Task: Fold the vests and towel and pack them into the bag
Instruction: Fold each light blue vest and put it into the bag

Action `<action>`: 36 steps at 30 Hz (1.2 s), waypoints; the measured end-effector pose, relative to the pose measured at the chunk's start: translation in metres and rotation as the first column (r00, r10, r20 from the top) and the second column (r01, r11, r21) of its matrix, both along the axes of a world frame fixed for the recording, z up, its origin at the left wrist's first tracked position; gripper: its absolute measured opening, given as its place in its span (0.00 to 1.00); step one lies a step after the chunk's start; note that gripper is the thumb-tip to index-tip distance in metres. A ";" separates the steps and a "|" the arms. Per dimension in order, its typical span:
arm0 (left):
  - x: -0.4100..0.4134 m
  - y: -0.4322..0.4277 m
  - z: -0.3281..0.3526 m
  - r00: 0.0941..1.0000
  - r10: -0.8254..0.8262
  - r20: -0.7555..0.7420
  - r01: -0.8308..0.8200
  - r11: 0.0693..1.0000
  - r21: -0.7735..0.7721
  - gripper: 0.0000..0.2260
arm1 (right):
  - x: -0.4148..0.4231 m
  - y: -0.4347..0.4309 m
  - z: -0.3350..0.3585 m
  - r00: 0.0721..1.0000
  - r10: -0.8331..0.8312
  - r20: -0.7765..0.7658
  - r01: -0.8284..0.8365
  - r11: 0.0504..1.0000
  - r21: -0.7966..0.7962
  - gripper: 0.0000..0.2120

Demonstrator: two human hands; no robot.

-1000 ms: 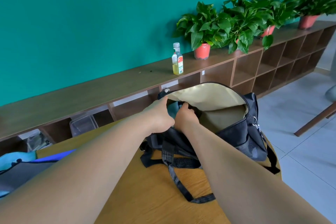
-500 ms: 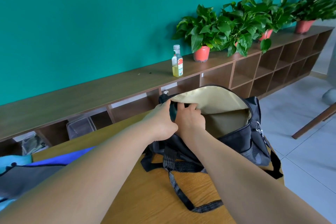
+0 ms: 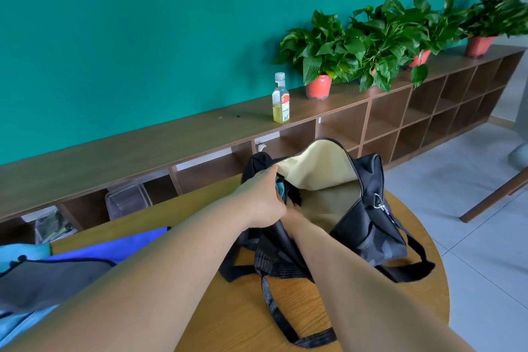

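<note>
Currently packing | left hand (image 3: 261, 200) grips bag (image 3: 368, 226) rim, teal cloth (image 3: 281, 188) just inside | right hand (image 3: 291, 210) inside bag, fingers hidden, cannot tell | vests (image 3: 57, 274) lie on table (image 3: 228, 308) | risk: shoving could unfold cloth or tip bag.

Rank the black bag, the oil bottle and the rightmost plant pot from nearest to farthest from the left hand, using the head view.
1. black bag: on the table, its opening held by the left hand.
2. oil bottle: on the shelf top, behind the bag.
3. rightmost plant pot: at the shelf's far right end.
</note>
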State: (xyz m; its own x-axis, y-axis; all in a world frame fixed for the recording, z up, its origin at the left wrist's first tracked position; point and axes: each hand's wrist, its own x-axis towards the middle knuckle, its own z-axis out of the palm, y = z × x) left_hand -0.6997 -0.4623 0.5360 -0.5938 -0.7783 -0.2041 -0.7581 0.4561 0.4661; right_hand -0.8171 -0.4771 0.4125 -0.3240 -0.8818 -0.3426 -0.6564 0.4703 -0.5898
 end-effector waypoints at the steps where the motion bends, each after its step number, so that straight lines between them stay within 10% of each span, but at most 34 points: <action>1: 0.000 0.000 -0.001 1.000 -0.012 0.005 0.012 1.000 0.002 0.43 | -0.001 0.004 0.001 0.999 -0.004 -0.046 0.006 0.999 0.038 0.32; 7: 0.009 -0.008 -0.004 1.000 -0.023 0.007 0.023 0.998 -0.066 0.41 | 0.006 0.006 0.034 0.985 0.084 -0.151 -0.057 0.983 0.173 0.32; 16: 0.047 -0.008 -0.005 0.986 0.099 0.131 -0.067 0.970 -0.233 0.36 | -0.032 0.051 0.062 0.857 0.052 -0.512 -0.114 0.989 -0.091 0.27; 23: 0.049 0.014 0.005 0.955 0.264 0.139 -0.220 0.938 -0.268 0.34 | -0.091 0.103 0.111 0.624 0.053 -0.780 0.061 0.991 0.116 0.62; 30: 0.052 0.046 0.009 0.983 0.157 0.098 -0.126 0.956 -0.264 0.31 | -0.083 0.112 0.117 0.701 0.212 -0.681 0.120 0.906 0.406 0.38; 36: 0.083 0.081 0.013 0.990 0.126 0.059 -0.104 0.952 -0.287 0.30 | 0.001 0.148 0.165 0.642 0.313 -0.700 -0.232 0.949 0.212 0.14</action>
